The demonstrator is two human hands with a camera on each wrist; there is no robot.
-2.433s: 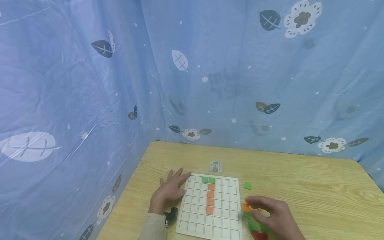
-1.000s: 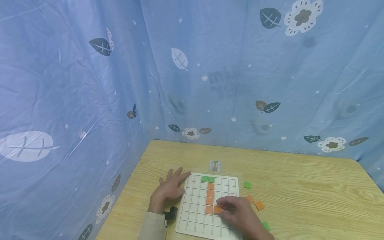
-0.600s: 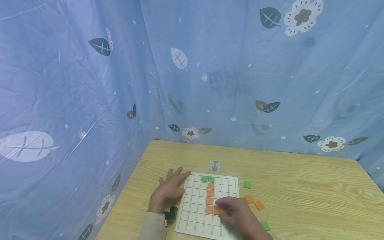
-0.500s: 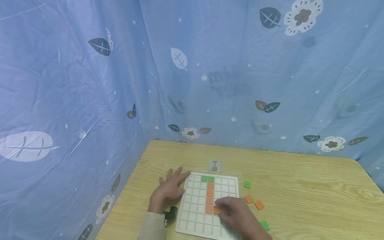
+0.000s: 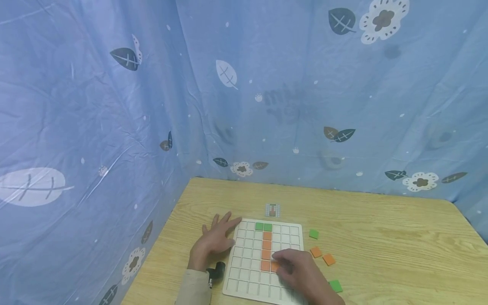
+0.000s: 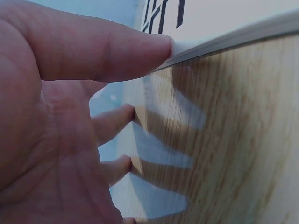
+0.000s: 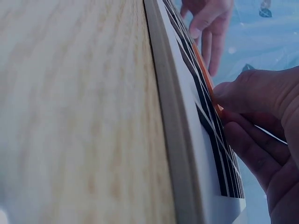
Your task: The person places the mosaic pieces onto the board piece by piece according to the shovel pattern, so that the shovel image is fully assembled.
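Note:
A white grid board (image 5: 248, 288) lies on the table. Two green tiles (image 5: 264, 226) fill neighbouring cells of its far row, and a column of orange tiles (image 5: 267, 245) runs from there toward me. My right hand (image 5: 301, 269) pinches another orange tile (image 5: 274, 267) at the cell just right of the column's nearest tile; its fingers partly cover it. In the right wrist view the thumb (image 7: 233, 95) presses on orange at the board's surface. My left hand (image 5: 213, 241) rests beside the board's left edge, fingers spread, with the thumb (image 6: 140, 56) against that edge in the left wrist view.
Right of the board lie a green tile (image 5: 314, 234), two loose orange tiles (image 5: 315, 252) and a nearer green tile (image 5: 336, 286). Behind the board is a small printed card (image 5: 272, 210). A blue patterned curtain (image 5: 267, 84) borders the wooden table (image 5: 381, 237) at the back and left.
My right hand has moved left from the loose tiles onto the board with an orange tile, which has shifted slightly left against the orange column. The left hand stays put.

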